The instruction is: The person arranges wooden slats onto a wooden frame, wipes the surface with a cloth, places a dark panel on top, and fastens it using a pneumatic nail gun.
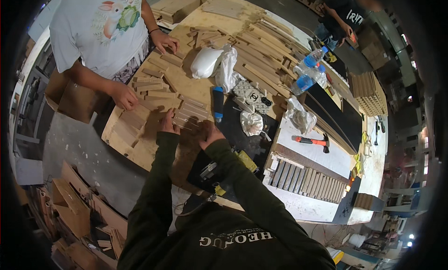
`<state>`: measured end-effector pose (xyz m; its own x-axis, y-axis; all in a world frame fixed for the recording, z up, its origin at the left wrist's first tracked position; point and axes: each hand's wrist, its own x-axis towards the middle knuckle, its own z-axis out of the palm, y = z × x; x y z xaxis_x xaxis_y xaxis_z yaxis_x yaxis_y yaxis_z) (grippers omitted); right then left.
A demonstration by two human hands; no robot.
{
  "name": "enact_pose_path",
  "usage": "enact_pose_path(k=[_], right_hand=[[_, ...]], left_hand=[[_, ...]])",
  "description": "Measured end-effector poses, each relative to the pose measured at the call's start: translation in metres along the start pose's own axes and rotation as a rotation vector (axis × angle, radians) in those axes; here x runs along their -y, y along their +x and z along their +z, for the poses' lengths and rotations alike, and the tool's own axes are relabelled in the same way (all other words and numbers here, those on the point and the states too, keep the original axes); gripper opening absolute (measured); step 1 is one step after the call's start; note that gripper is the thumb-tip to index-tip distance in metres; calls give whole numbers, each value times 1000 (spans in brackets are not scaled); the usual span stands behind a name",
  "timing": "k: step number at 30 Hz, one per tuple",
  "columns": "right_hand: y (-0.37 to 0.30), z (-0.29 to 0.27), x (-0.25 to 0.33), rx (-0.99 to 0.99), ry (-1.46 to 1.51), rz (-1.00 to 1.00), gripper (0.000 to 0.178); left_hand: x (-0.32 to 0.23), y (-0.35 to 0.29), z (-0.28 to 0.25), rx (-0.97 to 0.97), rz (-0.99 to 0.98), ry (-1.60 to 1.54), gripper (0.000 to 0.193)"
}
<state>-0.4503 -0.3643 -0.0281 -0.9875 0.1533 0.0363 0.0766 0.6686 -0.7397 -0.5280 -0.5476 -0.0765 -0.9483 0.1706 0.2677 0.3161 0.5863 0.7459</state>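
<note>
A row of short wooden slats (190,112) with pale lines between them lies on the wooden table in front of me. At the row's left end, my left hand (169,124) has its fingers bent against the wood. My right hand (211,134) closes at the near right end of the same slats, its fingertips partly hidden. Just beyond my right hand a blue-and-black tool (218,103) rests on the table. Across from me, a co-worker's hands (125,96) are over other loose wooden pieces (151,85).
White bags (205,63) and long wooden strips (266,46) cover the far table. Water bottles (308,78) stand to the right, with an orange-and-black hammer (312,141) nearer. A row of dark and brown strips (303,179) lies at right. Another person (343,22) works farther back.
</note>
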Motion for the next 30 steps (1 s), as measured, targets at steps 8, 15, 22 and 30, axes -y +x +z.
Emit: enact_pose_path(k=[8, 15, 22, 30], right_hand=[[-2, 9, 17, 98, -88, -5, 57], [15, 10, -17, 299, -193, -59, 43], [-61, -106, 1, -341, 156, -151, 35], [-305, -228, -113, -951, 225, 391, 38]], left_hand=[[-30, -39, -54, 77, 53, 204, 65], [13, -87, -81, 266, 309, 227, 16], [21, -129, -87, 239, -275, -461, 38], [-303, -166, 106, 686, 94, -639, 33]])
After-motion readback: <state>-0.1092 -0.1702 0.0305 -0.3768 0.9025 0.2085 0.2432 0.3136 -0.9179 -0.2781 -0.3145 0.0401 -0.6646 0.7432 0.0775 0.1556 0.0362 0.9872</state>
